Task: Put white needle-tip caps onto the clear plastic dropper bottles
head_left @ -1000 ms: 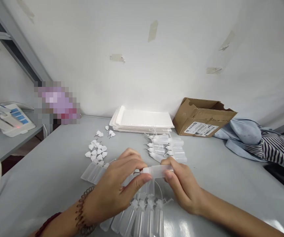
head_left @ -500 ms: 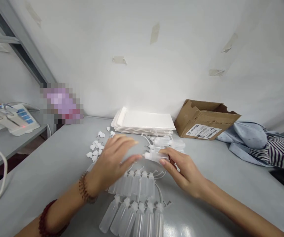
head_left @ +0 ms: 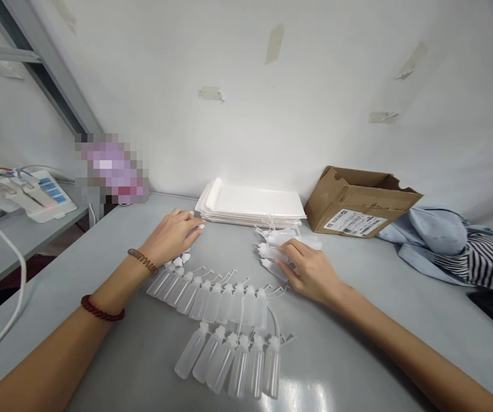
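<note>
My left hand point(head_left: 173, 234) is at the back left of the table, with a small white cap point(head_left: 201, 226) between thumb and fingertips. Partly under that hand lie several other white caps point(head_left: 180, 260). My right hand point(head_left: 313, 269) has its fingers and thumb closed around the rear of a translucent squeeze bottle point(head_left: 270, 252) with a thin needle tip. That bottle is low among a small group of similar bottles, one lying behind it point(head_left: 283, 236) and one in front point(head_left: 272, 266). Its rear end is hidden by my fingers.
Two rows of squeeze bottles lie nearer me, a back row point(head_left: 214, 303) and a front row point(head_left: 240, 366). White padded envelopes point(head_left: 257, 203) are stacked at the wall beside an open cardboard box point(head_left: 345, 206). Clothing point(head_left: 435, 240) lies at right; a white device point(head_left: 47, 197) stands at left.
My left hand has gone from near the bottle's tip back and left to the caps and now pinches one. My right hand has brought its bottle down among the others at the back.
</note>
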Motion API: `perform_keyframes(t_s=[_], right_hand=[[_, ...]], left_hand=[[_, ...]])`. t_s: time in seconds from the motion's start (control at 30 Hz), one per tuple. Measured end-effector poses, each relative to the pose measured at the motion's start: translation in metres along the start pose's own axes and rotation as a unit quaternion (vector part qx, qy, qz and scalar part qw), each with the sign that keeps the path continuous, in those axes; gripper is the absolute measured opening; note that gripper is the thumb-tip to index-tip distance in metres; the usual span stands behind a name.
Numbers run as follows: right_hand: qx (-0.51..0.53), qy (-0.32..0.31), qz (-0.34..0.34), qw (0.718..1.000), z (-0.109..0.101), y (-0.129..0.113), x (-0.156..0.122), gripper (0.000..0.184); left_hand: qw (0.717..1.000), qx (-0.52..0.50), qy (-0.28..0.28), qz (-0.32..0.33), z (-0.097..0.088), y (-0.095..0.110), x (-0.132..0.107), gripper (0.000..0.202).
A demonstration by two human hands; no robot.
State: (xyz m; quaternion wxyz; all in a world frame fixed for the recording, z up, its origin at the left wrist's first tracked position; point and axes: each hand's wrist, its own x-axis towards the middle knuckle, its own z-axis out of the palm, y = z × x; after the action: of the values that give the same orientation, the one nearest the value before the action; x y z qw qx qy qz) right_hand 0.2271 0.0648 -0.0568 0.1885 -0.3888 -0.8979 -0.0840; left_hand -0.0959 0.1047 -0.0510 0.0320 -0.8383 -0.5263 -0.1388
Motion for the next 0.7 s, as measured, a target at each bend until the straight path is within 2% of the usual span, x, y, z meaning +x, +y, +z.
perform_keyframes(t_s=[0.23,0.47,0.7], right_hand=[[-0.060,-0.027,-0.002,0.998,-0.003,0.003,0.002,0.025],[-0.103,-0.081,0.005,0.991,-0.019,0.005,0.006,0.018],[-0.129,-0.105,0.019,0.986,-0.029,0.001,0.010,0.014]], left_hand=[[0.999,0.013,-0.027,-0.010,-0.001,0.003,0.000,0.037],[0.999,0.011,-0.040,-0.017,0.000,0.002,0.000,0.039],[0.999,0.008,-0.038,-0.009,0.002,0.001,0.001,0.039]])
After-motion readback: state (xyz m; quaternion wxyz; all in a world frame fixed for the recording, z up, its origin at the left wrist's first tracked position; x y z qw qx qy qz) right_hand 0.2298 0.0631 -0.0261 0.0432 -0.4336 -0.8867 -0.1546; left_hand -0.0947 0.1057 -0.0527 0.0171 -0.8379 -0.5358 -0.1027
